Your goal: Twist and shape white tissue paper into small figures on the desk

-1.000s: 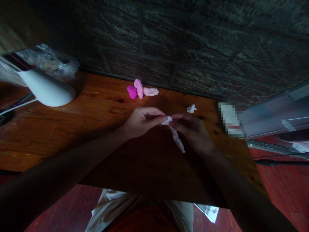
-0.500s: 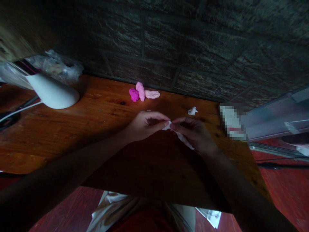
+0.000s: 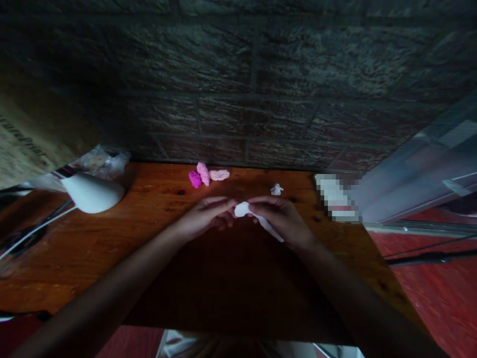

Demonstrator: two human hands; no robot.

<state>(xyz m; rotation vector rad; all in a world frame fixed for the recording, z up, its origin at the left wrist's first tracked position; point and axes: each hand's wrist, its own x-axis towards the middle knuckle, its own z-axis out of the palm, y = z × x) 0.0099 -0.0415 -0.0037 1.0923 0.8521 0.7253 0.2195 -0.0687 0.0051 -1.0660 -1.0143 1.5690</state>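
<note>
A piece of white modelling clay [image 3: 242,209] is between my two hands above the table. Its left end is a broad rounded lobe, while a thinner strip hangs down along my right palm. My right hand [image 3: 283,219] is closed, pinching the clay between thumb and fingers. My left hand [image 3: 204,217] has curled fingers, its thumb and fingertips against the lobe's left edge. Just beyond the right hand stands a small white clay figure [image 3: 276,189]. Farther back are a magenta clay lump [image 3: 194,179], a pink clay lump [image 3: 203,174] and a pale pink clay lump [image 3: 219,175].
On the wooden table [image 3: 149,199], a white cone-shaped object [image 3: 93,193] with a cable stands left, near crumpled clear plastic [image 3: 106,161]. A cardboard box [image 3: 37,129] juts in at upper left. A blurred pale object [image 3: 337,198] lies right. A stone-patterned wall [image 3: 223,99] borders the back.
The view has tilted upward, showing more wall. Between my hands, the clay's left end now shows as a broader rounded lobe. My left thumb has shifted from over the clay to its edge.
</note>
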